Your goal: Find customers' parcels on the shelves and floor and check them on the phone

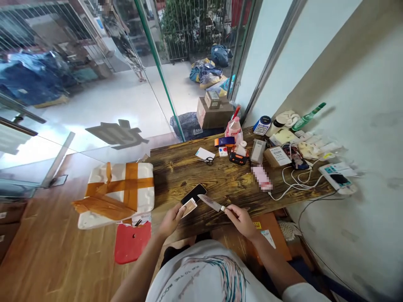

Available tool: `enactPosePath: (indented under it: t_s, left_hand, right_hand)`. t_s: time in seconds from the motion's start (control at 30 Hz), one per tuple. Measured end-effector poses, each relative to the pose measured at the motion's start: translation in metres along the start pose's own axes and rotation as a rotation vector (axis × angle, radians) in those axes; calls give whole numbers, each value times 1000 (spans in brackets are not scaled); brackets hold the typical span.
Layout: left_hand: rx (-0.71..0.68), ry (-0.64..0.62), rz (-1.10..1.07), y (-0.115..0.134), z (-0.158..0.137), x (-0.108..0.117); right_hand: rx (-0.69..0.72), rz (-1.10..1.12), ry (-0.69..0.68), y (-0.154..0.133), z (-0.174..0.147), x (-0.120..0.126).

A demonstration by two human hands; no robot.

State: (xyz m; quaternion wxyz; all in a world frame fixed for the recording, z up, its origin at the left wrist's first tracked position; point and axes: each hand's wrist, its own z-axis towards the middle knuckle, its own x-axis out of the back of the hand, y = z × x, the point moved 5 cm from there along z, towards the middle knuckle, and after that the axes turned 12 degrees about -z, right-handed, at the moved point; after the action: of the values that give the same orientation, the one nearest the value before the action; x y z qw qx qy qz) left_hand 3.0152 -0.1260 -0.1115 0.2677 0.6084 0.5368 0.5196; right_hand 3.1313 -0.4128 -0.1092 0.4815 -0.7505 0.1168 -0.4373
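Note:
My left hand (171,219) is closed on a small flat tan-and-white box (189,207), held by its lower left end above the front of the wooden table (170,178). Just behind the box lies a black smartphone (199,191), partly covered by it. In my right hand (241,219) is a kitchen knife (210,203), gripped by its light handle. Its blade points left, with the tip near the phone and a short gap from the box. What is printed on the box is too small to read.
Scissors (209,160) lie by a white card (204,154). A pink bottle (234,128), a pink phone (261,178) with a white cable and a card reader (338,178) sit rightward. A taped foam box (146,167) rests on a red stool (132,243) at left. Glass (157,63) stands behind.

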Motion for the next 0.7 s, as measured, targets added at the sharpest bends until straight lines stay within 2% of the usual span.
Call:
enactPosePath:
  t_s: [0.07,0.17,0.37,0.7]
  left_hand:
    - [-28,-8,-12,12,2,-1]
    - [-48,-10,-40,20,4,-2]
    - [-51,9,-26,22,6,3]
    - [-61,0,27,20,8,16]
  right_hand:
    - [40,44,-36,-16,2,6]
    - [55,47,-68,-26,5,10]
    - [26,64,-25,-25,8,7]
    - [50,60,-48,-30,19,-3]
